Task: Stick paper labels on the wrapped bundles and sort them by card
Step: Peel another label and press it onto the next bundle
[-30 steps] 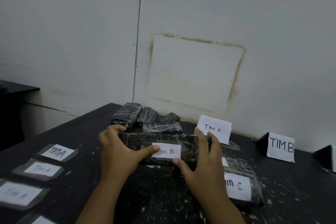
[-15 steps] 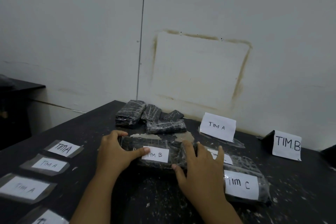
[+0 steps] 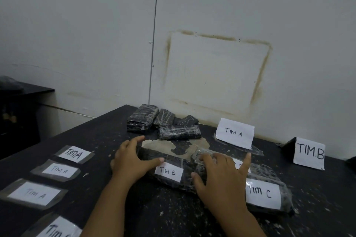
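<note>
A black wrapped bundle point(image 3: 181, 161) with a white paper label "TIM B" point(image 3: 168, 173) lies on the dark table point(image 3: 100, 138) in front of me. My left hand point(image 3: 131, 161) grips its left end, fingers over the far edge and thumb beside the label. My right hand point(image 3: 217, 177) presses on its right part with spread fingers. To the right lies a bundle labelled "TIM C" point(image 3: 263, 192). Behind my right hand a further bundle's label point(image 3: 238, 164) is mostly hidden. Standing cards read "TIM A" point(image 3: 234, 132) and "TIM B" point(image 3: 309, 153).
Several unlabelled black bundles point(image 3: 163, 123) are piled at the back by the wall. On the left, several taped paper labels lie in a row; three point(image 3: 74, 154) point(image 3: 59, 170) point(image 3: 33, 193) read "TIM A", and the nearest label point(image 3: 55, 229) is cut off. A dark cabinet point(image 3: 23, 109) stands far left.
Both hands lowered the TIM B bundle from in front of the TIM A card down onto the table. My right hand shifted from holding its end to pressing on top.
</note>
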The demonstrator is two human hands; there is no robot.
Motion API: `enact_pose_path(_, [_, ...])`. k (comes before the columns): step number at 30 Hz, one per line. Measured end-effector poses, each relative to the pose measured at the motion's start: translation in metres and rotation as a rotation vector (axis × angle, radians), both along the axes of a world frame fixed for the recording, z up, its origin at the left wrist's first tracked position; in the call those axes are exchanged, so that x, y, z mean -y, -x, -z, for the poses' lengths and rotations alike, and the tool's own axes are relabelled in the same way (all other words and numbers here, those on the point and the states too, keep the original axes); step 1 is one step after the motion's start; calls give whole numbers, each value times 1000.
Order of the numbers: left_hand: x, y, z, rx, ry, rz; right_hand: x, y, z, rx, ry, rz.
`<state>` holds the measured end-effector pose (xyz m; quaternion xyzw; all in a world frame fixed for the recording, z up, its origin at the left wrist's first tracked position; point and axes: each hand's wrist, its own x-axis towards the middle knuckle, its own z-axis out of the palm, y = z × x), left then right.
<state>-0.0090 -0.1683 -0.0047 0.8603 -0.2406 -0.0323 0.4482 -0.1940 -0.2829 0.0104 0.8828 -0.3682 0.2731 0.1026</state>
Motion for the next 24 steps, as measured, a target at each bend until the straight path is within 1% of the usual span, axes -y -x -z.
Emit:
enact_pose_path(2, [0, 0, -1, 18, 78, -39, -1, 0, -1, 32, 5, -38])
enact_pose_path(5, [-1, 6, -8, 48, 301, -87, -8, 1, -7, 144, 49, -150])
enact_pose_path(8, [-3, 13, -19, -38, 516, -84, -17, 2, -14, 288, 85, -293])
enact_pose_path(10, [-8, 15, -29, -104, 591, -35, -22, 2, -16, 324, 56, -380])
enact_pose_path(11, [-13, 15, -34, -115, 594, 3, -24, 2, -16, 318, 30, -415])
enact_pose_path(12, [-18, 14, -39, -109, 572, 47, -27, 1, -16, 297, -3, -443])
enact_pose_path(14, [-34, 12, -50, -74, 447, 163, -36, -1, -14, 247, -83, -488])
enact_pose_path(17, [-64, 7, -58, 30, 143, 399, -53, -5, -8, 192, -219, -568])
enact_pose_path(19, [-86, 5, -57, 100, -56, 510, -67, -8, -2, 149, -308, -644])
enact_pose_path(21, [-110, 3, -52, 133, -215, 578, -82, -10, 5, 96, -393, -714])
enact_pose_path(24, [-143, 1, -43, 197, -393, 631, -99, -13, 14, 44, -474, -775])
